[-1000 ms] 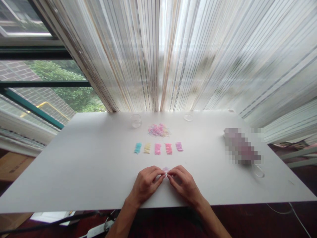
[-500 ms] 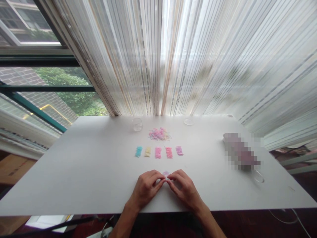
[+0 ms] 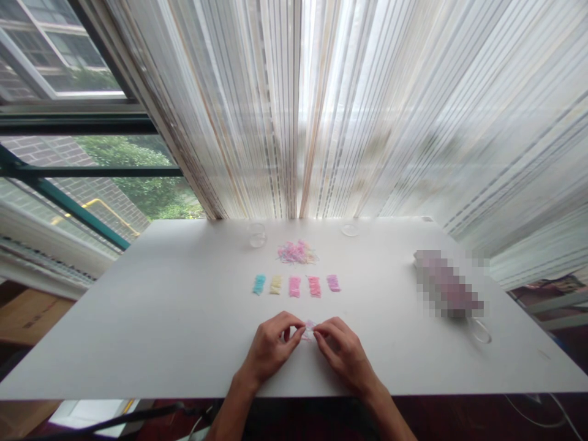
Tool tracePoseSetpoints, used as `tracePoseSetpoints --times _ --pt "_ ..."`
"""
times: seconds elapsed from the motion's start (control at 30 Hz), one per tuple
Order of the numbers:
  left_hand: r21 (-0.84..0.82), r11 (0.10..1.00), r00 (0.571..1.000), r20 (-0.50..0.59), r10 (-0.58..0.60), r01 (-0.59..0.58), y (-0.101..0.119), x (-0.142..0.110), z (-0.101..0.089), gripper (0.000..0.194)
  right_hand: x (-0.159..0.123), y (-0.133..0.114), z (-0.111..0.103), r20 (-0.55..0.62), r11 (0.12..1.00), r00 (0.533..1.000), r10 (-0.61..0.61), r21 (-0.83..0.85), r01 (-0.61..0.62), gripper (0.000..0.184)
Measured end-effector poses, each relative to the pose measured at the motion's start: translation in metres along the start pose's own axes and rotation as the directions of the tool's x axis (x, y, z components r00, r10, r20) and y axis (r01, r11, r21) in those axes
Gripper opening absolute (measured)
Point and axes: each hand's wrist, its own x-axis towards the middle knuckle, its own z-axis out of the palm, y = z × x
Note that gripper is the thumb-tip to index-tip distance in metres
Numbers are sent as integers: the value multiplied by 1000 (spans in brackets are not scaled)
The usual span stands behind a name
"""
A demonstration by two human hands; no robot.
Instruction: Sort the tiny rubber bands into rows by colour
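Observation:
My left hand [image 3: 273, 343] rests near the front of the table, thumb and index fingertip pinched together. Opposite it, my right hand [image 3: 342, 346] is also pinched, its fingertips a small gap away from the left ones. Whatever either pinch holds is too small to make out. Between and just behind the fingertips lies a little cluster of pale lilac and pink thin pieces [image 3: 309, 326], partly hidden by the fingers. Beyond my hands is a row of small bundles of thin strips: blue [image 3: 259, 284], yellow [image 3: 275, 284], pink [image 3: 294, 286], coral [image 3: 314, 286] and purple [image 3: 333, 283].
A loose mixed pile of thin coloured strips [image 3: 297, 252] lies behind the row. Near the curtain stand a clear round container [image 3: 256, 236] and a clear lid-like disc [image 3: 350, 229]. A blurred-out purplish object [image 3: 445, 285] with a loop lies on the white table's [image 3: 160, 318] right side.
My fingertips have moved slightly apart, and more of the small pale cluster between them shows. The view has shifted a little. The bundles and pile stay in place.

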Motion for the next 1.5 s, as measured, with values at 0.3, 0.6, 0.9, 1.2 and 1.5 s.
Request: tracePoseSetpoints --times 0.3,0.6,0.9,1.2,1.5 --pt "180 979 951 -306 -42 101 -38 30 -68 20 1 -1 -3 -1 998 999 41 44 -41 15" --pt "234 949 950 -278 -142 210 -77 22 -83 30 0 0 -2 26 997 997 66 41 -67 14" --pt "230 943 951 -252 -179 239 -83 16 -80 29 -1 1 -2 21 997 997 69 36 -70 13" --pt "213 943 947 -251 -202 257 -84 14 -78 25 -3 4 0 46 995 995 93 24 -95 12" --pt "141 947 942 -219 -253 288 -79 10 -83 25 -3 4 -1 34 996 995 93 10 -93 12"
